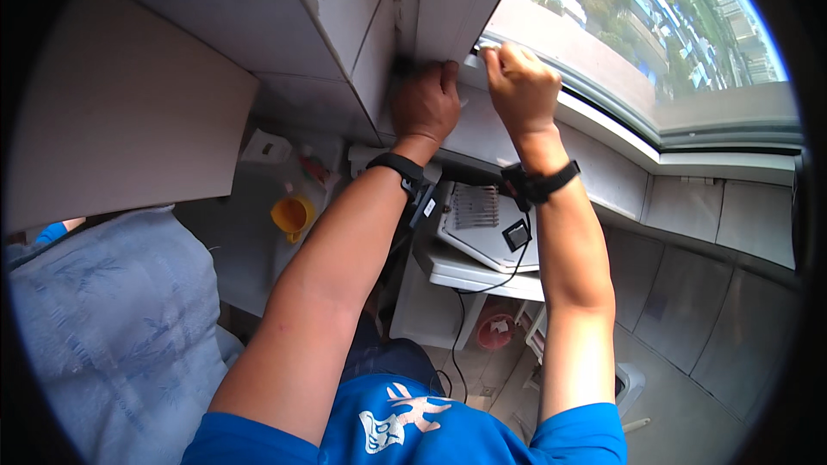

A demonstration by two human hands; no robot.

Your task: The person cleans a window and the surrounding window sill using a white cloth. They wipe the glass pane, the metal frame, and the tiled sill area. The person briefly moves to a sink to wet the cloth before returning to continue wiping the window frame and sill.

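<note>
Both my arms reach up to the corner of a window. My right hand [524,84] is curled against the lower window frame [607,117], its fingers closed on a small white item [489,47]. Whether that is a cloth or a part of the frame cannot be made out. Left of it, my left hand [426,102] is bent into a loose fist beside the white upright frame [452,6] and above the tiled sill [481,123]. A blurred dark patch shows behind its knuckles. What the left fingers hold, if anything, is hidden.
Below my arms, a white appliance [484,242] with a cable stands on a white stand [446,310]. A yellow cup [292,216] rests on a ledge to the left. A light-blue towel [123,329] hangs nearer me, and a pink bin [496,332] is on the floor.
</note>
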